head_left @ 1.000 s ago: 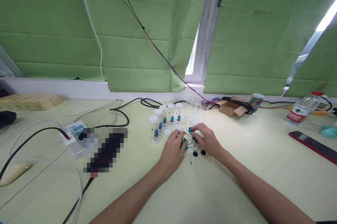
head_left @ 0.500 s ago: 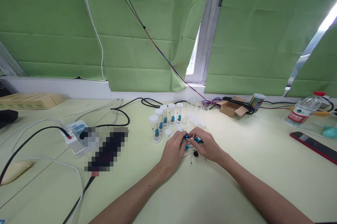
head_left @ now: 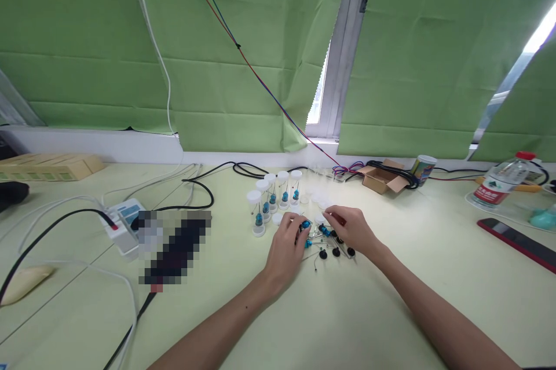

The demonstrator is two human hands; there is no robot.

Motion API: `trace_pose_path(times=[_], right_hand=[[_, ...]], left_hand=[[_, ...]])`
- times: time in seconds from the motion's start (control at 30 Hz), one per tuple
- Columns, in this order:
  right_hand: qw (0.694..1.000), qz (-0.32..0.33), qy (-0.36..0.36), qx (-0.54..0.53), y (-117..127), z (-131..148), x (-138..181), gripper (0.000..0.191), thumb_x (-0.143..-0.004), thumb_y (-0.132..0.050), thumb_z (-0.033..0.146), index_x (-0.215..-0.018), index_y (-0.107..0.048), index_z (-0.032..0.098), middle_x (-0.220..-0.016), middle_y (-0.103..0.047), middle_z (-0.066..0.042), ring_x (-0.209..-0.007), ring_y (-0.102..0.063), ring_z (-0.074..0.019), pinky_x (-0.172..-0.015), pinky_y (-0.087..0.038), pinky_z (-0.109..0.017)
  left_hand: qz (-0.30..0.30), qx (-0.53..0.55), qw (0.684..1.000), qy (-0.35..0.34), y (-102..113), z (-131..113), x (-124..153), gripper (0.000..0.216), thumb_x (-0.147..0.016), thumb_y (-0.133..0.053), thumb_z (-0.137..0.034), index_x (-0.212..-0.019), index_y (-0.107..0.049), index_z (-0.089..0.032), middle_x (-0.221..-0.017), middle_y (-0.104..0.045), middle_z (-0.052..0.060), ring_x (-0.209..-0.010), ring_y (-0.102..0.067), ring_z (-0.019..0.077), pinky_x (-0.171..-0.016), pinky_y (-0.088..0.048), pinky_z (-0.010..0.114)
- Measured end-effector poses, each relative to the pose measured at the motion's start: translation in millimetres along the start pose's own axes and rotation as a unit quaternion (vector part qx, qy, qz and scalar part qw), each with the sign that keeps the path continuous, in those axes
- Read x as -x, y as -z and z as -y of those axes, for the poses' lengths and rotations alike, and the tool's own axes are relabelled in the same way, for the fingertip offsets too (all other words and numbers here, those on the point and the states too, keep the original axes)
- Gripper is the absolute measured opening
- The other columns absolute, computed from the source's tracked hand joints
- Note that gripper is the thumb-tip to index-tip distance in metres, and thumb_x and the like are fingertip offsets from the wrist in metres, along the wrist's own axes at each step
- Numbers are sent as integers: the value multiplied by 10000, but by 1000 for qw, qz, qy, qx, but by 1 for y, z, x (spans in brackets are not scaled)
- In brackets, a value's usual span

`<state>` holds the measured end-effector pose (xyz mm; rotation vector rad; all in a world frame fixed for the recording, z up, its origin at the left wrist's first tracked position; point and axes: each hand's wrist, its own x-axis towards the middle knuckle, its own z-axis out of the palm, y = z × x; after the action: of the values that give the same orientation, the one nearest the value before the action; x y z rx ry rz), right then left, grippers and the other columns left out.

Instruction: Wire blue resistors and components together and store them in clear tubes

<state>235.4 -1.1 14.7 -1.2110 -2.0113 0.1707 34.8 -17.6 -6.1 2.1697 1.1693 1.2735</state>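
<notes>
My left hand (head_left: pixel 286 242) rests on the pale green table (head_left: pixel 304 312) with its fingers pinched round a small blue component (head_left: pixel 306 224). My right hand (head_left: pixel 354 230) lies just to the right, its fingers curled beside white caps (head_left: pixel 324 218); what it holds, if anything, I cannot make out. Between and below the hands lie loose blue components (head_left: pixel 325 231) and small black discs with wire leads (head_left: pixel 335 252). Several clear capped tubes (head_left: pixel 273 196), each with a blue component inside, stand in a row just beyond my left hand.
A white power strip (head_left: pixel 124 220) with black and white cables lies at left beside a blurred dark object (head_left: pixel 174 245). A small cardboard box (head_left: pixel 382 178), a cup (head_left: pixel 423 167), a water bottle (head_left: pixel 499 182) and a red-edged phone (head_left: pixel 516 240) sit at right. Green blinds hang behind.
My right hand has pulled away to the right from my left hand, uncovering black discs on the table. My left hand keeps the blue component and has hardly moved.
</notes>
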Motion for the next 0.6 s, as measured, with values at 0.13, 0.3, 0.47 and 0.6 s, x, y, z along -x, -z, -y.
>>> trace_pose_path(times=[0.13, 0.3, 0.47, 0.6], right_hand=[[996, 81, -6, 33, -1, 0, -1, 215, -906, -520, 282, -783, -668, 187, -651, -637, -24, -574, -531, -140, -596, -421, -252], [987, 143, -18, 76, -1, -1, -1, 199, -866, -531, 229, -746, -687, 191, -602, -604, -8, -552, -511, -133, -560, -373, -233], [980, 172, -32, 97, 1, -2, 0, 202, -830, -522, 176, -706, -679, 197, -557, -572, 11, -518, -471, -118, -538, -337, -219], [974, 198, -32, 108, 1, -2, 1, 200, -800, -528, 143, -671, -672, 196, -565, -576, 9, -511, -458, -113, -537, -330, -221]], left_hand=[[-13, 7, 1000, 7, -1, 3, 0, 173, -974, -405, -271, -1036, -560, -224, -1042, -577, 59, -879, -594, 177, -701, -492, 301], [-11, 2, 1000, 20, -1, 3, 0, 169, -970, -416, -267, -1052, -557, -224, -1030, -605, 47, -881, -599, 174, -694, -493, 291], [-14, 2, 1000, 24, -1, 2, 0, 171, -968, -418, -265, -1051, -562, -224, -1003, -606, 40, -810, -583, 158, -678, -490, 286], [-17, -1, 1000, 15, -2, 3, 0, 190, -968, -414, -278, -1051, -574, -219, -955, -608, 44, -777, -573, 160, -675, -487, 296]])
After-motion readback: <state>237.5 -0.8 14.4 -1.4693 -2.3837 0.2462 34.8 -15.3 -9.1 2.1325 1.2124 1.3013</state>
